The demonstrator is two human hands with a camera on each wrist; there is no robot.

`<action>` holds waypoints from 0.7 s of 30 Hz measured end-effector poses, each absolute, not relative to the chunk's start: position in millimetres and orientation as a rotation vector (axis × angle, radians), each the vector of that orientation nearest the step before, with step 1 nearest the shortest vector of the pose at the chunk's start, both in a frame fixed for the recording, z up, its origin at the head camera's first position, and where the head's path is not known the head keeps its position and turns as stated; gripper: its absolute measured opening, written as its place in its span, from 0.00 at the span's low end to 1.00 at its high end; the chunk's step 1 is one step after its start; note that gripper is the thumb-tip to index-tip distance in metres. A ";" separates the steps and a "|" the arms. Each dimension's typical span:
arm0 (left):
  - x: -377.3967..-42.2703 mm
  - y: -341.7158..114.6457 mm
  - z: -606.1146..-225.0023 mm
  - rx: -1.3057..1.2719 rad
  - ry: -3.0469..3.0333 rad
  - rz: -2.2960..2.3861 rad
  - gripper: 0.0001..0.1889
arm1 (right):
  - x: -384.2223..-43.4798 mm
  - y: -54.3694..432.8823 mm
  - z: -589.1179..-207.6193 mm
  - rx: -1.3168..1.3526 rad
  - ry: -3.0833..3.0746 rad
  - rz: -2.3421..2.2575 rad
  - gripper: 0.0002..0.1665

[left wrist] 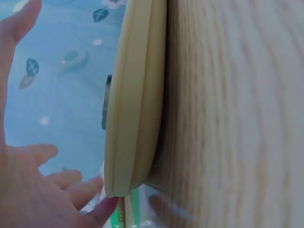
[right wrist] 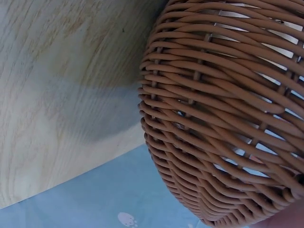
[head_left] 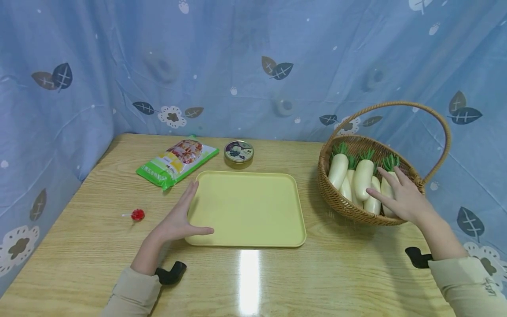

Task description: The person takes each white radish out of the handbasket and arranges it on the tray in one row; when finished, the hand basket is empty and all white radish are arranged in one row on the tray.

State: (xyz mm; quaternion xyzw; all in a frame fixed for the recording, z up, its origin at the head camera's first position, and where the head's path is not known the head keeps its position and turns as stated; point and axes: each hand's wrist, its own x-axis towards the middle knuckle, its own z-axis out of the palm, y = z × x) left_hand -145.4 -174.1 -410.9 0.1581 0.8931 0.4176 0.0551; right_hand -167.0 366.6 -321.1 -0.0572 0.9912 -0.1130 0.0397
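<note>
1. Found the round-bellied brown wicker basket [head_left: 336,201], with its tall arched handle [head_left: 439,123], to the right of the shallow yellow rectangular tray [head_left: 245,209], loaded with plump, elongated, smooth white radishes [head_left: 363,180] bearing green leaf tufts.
2. Saw both hands apparently holding nothing: the left hand [head_left: 180,224] at the tray's left edge, fingers straight and thumb spread wide; the right hand [head_left: 408,200] to the right of the tray, fingers fanned over the radishes. Could not tell of any contact for either.
3. Judged a slip the likeliest trouble: smooth, rounded radishes, slanted close together right of the tray, apt to roll out of a loose grip or to dislodge a neighbour.
4. Thought a knock against the arched handle possible too, because of its reach above the load, with a tilted basket as the result.
5. Reckoned on some risk of skidding for the tray, given the glossy surface underneath, after any careless push from the left.
6. Noted a pale wood-grain bench [head_left: 340,273], shiny enough in front of the tray to throw back a white streak of light.
7. Spotted a small round red lollipop [head_left: 137,215] left of the tray, a flat green-and-white plastic packet [head_left: 180,163] beyond its far left corner, and a squat round tin [head_left: 238,154] just behind.
8. Observed a blue fabric curtain [head_left: 237,53], printed with leaves and flowers, behind the tray and along both sides.
</note>
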 end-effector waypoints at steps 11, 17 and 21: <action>-138.6 -178.3 -419.2 0.442 2.662 1.217 0.68 | -169.8 368.1 -322.5 -0.126 2.975 -0.336 0.50; -138.8 -177.6 -422.0 0.460 2.663 1.213 0.69 | -171.6 372.4 -321.3 -0.126 2.958 -0.338 0.49; -138.5 -176.8 -422.6 0.472 2.626 1.249 0.70 | -173.0 372.8 -318.4 -0.128 2.954 -0.341 0.48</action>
